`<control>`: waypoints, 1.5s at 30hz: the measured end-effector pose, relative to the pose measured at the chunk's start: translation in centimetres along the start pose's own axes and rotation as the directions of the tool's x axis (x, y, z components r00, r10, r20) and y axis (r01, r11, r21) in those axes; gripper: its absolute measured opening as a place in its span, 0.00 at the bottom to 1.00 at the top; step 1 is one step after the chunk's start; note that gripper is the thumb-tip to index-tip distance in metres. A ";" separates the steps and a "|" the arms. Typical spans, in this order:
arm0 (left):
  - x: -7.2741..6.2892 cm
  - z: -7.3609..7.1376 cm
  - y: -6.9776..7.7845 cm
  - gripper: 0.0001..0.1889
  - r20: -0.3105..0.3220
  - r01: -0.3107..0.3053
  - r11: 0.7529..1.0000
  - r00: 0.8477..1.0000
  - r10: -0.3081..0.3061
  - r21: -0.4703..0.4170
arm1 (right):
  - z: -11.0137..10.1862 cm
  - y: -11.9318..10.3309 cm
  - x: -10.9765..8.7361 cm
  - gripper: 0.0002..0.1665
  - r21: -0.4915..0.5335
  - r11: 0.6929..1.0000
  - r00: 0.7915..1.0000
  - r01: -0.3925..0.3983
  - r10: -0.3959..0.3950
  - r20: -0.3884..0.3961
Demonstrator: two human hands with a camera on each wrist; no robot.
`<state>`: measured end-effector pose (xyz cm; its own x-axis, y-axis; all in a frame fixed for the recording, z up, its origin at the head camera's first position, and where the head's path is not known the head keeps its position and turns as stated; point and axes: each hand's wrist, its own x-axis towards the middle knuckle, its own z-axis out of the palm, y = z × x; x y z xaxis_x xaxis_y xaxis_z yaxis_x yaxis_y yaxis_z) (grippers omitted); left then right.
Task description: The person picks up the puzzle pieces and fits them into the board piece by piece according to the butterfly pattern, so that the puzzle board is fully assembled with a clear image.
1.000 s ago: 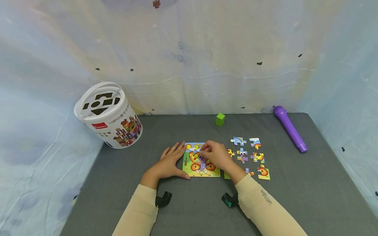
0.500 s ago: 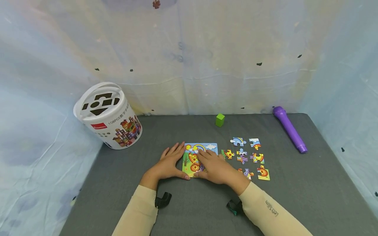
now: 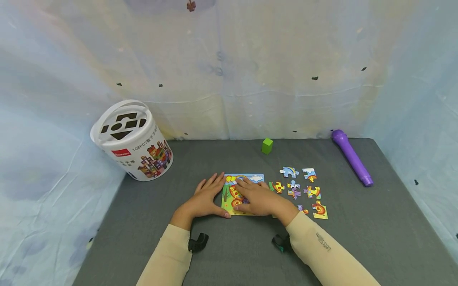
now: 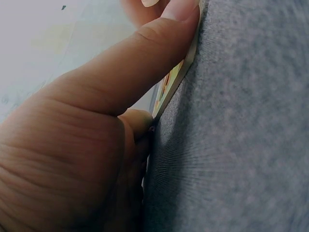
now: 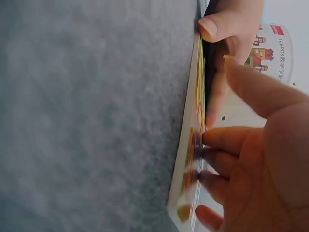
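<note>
A square jigsaw puzzle board (image 3: 227, 205) with a butterfly, tree and rainbow picture lies flat on the grey table. My left hand (image 3: 204, 201) rests along its left side, fingers spread, the thumb at the near left corner. In the left wrist view the thumb (image 4: 140, 58) lies against the board's edge. Over the board's right half lies my right hand (image 3: 264, 199), covering much of the picture. The right wrist view shows its fingertips (image 5: 212, 181) touching the surface of the board (image 5: 186, 159), while its thumb (image 5: 256, 89) is raised off it. Neither hand grips anything.
Several loose jigsaw pieces (image 3: 294, 190) lie in rows right of the board, some partly hidden by the right forearm. A green cube (image 3: 266, 146) stands behind them. A purple toy microphone (image 3: 352, 158) lies far right; a white block bucket (image 3: 132, 141) stands far left.
My right hand, with bent fingers pinching over the board's upper middle a second ago, has flattened onto the board and shifted slightly since. The left hand has stayed put.
</note>
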<state>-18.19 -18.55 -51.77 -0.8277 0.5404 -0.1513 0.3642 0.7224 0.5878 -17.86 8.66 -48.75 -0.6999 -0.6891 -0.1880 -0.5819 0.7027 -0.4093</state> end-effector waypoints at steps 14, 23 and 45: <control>-0.1 0.3 -0.3 0.72 -0.007 -0.001 1.000 1.000 0.001 -0.007 | -0.5 1.0 0.7 0.49 0.062 0.995 0.997 0.078 -0.080 0.017; 0.0 0.2 -0.2 0.72 -0.012 0.001 1.000 1.000 -0.001 0.003 | 0.1 -2.5 0.3 0.56 -0.064 0.994 0.994 -0.090 0.086 -0.065; 0.1 0.2 -0.4 0.71 -0.015 -0.014 1.000 1.000 0.014 -0.001 | -0.9 0.3 0.6 0.52 -0.061 0.998 0.997 0.028 -0.024 0.068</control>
<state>-18.27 -18.68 -52.17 -0.8288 0.5438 -0.1317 0.3750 0.7145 0.5906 -18.85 8.61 -48.24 -0.6561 -0.7159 -0.2388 -0.6253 0.6928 -0.3591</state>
